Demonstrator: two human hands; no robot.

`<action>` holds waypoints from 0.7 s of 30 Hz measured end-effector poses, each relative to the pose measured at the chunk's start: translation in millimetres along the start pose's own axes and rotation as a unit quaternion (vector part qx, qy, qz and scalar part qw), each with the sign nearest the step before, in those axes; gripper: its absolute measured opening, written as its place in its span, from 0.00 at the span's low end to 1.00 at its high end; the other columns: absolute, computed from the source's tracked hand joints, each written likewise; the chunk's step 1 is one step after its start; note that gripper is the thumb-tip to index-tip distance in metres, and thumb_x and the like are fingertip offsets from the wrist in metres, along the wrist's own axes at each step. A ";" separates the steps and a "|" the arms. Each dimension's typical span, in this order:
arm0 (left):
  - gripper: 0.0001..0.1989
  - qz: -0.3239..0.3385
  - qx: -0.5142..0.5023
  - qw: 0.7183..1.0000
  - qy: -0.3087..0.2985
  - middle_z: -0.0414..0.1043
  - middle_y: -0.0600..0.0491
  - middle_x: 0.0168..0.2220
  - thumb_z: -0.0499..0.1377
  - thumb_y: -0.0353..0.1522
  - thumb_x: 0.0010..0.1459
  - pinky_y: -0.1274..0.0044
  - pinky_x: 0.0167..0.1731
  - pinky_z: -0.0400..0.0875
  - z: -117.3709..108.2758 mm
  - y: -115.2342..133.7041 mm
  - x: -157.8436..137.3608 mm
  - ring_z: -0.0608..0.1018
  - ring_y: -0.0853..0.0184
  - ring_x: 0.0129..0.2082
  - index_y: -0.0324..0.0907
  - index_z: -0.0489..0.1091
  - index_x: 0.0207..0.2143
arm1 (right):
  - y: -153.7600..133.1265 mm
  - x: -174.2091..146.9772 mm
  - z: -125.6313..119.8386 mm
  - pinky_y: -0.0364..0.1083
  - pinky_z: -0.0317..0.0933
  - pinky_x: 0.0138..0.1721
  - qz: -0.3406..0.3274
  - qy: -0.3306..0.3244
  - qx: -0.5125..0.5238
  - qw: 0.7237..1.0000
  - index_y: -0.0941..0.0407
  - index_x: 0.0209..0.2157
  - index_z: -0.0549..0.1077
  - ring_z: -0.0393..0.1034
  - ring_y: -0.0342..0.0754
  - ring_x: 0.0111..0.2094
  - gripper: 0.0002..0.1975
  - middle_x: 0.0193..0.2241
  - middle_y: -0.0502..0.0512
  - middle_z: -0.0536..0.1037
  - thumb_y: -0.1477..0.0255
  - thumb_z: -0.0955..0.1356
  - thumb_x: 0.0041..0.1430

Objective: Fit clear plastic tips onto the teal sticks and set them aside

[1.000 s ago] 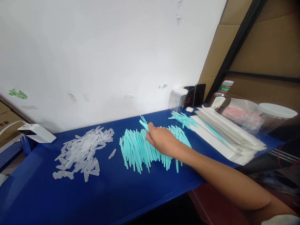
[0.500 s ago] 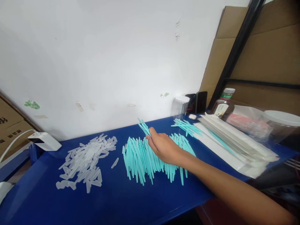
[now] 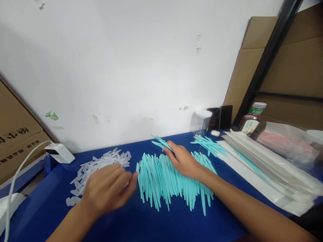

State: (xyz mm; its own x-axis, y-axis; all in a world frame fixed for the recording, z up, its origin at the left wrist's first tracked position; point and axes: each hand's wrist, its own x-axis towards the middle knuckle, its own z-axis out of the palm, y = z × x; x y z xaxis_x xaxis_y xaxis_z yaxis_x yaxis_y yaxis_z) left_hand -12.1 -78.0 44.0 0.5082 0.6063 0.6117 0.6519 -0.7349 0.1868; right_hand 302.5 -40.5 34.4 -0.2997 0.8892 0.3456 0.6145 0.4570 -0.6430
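**Right hand holds a few thin, tapered turquoise sticks above a row of the same kind**

The right hand's grip is closed, thumb against fingers, on the turquoise sticks, whose pointed ends fan out toward the white wall. Below it, a dense row of matching turquoise sticks lies side by side on the glossy blue counter.

The left hand is blurred, its fingers curled. It covers part of a loose pile of small, frosted translucent flat pieces, and its fingertips are near the row's left end. A pale patch shows between the fingers; whether that grip has hold of anything, I cannot tell.

Beyond the right hand, a smaller bundle of turquoise sticks lies crisscrossed beside a stack of long, flat white sleeves. Behind the bundle stand a clear jar with a white lid and a dark, flat, upright panel; a small, rounded white case lies near them. A brown bottle with a green-banded neck stands behind the sleeves. At the counter's far left sits a white block with a dark face.
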 end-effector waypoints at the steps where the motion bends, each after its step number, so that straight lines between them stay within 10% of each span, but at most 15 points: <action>1: 0.19 0.005 0.030 0.999 -0.024 0.69 0.53 0.23 0.60 0.42 0.67 0.74 0.28 0.69 5.6 -11.2 9.6 0.73 0.67 0.24 0.43 0.69 0.25 | 1.8 1.2 -0.9 0.44 0.47 0.26 0.007 -0.004 0.003 1.000 0.53 0.40 0.63 0.56 0.43 0.21 0.10 0.24 0.46 0.65 0.66 0.57 0.76; 10: 0.25 -0.090 0.158 0.948 -0.261 0.79 0.48 0.35 0.49 0.55 0.68 0.71 0.30 0.64 31.7 -40.7 12.8 0.80 0.55 0.33 0.44 0.69 0.44 | 12.8 5.7 -8.1 0.44 0.44 0.22 0.035 0.017 0.027 0.999 0.53 0.40 0.65 0.51 0.43 0.18 0.14 0.20 0.43 0.62 0.60 0.57 0.77; 21: 0.21 -0.129 0.162 0.933 -0.293 0.81 0.48 0.34 0.42 0.40 0.73 0.71 0.33 0.69 49.8 -54.8 9.6 0.83 0.57 0.33 0.44 0.72 0.44 | 14.7 6.3 -7.9 0.45 0.46 0.24 0.045 0.008 0.020 0.999 0.52 0.36 0.61 0.52 0.43 0.20 0.13 0.21 0.43 0.61 0.62 0.57 0.76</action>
State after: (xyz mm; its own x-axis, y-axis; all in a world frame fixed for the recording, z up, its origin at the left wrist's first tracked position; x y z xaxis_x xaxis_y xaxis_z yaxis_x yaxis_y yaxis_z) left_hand -14.8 -16.8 1.3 0.4694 0.8823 0.0355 0.8829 -0.4685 -0.0307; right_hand 315.4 -28.3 32.6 -0.2334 0.9264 0.2956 0.6083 0.3763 -0.6988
